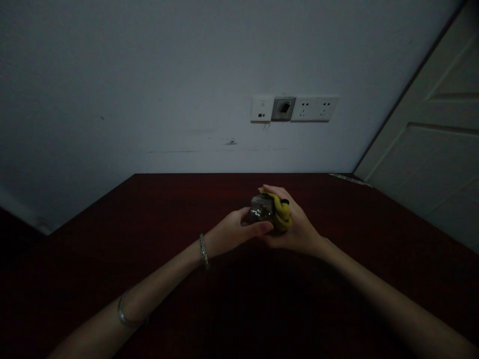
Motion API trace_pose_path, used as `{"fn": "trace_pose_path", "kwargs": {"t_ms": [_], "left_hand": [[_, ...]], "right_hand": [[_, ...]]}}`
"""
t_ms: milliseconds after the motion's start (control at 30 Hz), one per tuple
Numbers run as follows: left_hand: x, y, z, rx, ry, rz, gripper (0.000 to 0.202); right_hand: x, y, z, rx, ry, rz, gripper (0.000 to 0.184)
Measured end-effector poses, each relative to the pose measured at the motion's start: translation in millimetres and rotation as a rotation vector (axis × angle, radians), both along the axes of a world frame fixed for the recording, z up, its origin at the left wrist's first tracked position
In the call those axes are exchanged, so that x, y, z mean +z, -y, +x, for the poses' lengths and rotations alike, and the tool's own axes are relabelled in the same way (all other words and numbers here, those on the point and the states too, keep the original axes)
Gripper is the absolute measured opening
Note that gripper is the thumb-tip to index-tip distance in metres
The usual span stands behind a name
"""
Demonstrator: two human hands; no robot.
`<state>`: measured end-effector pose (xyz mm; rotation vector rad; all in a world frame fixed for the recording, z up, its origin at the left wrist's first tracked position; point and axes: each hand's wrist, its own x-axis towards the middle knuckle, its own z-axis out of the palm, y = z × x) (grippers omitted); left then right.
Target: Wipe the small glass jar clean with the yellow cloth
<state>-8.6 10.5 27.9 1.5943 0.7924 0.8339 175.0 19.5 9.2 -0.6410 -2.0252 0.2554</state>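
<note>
Left grip is closed about a transparent object and right grip is curled round a yellow cloth against the object's right side, both items over the desk, short of its far edge, contact with its surface indeterminable.

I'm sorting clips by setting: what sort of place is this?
Probably a dim indoor room, perhaps a home or office: a dark red tabletop meets a pale wall bearing a row of socket plates, with what looks like a panelled door at right.
</note>
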Motion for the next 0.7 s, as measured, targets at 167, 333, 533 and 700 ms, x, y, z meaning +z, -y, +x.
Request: {"fn": "trace_pose_path", "kwargs": {"t_ms": [167, 333, 533, 700], "left_hand": [[-5.1, 2, -7, 0.052, -0.081, 0.181, 0.095], [-25.2, -6, -4, 0.177, -0.113, 0.207, 0.117], [-30.9, -13, 1, 0.056, 0.127, 0.078, 0.100], [-23.2, -10, 2, 0.029, 0.167, 0.042, 0.077]], "right_hand": [[-4.3, -10, 4, 0.026, -0.208, -0.309, 0.083], [-2.0, -13, 5, 0.022, -0.300, -0.486, 0.083], [0.2, 1, -9, 0.065, -0.317, -0.594, 0.081], [0.8, 2, -10, 0.080, -0.323, -0.655, 0.087]]}}
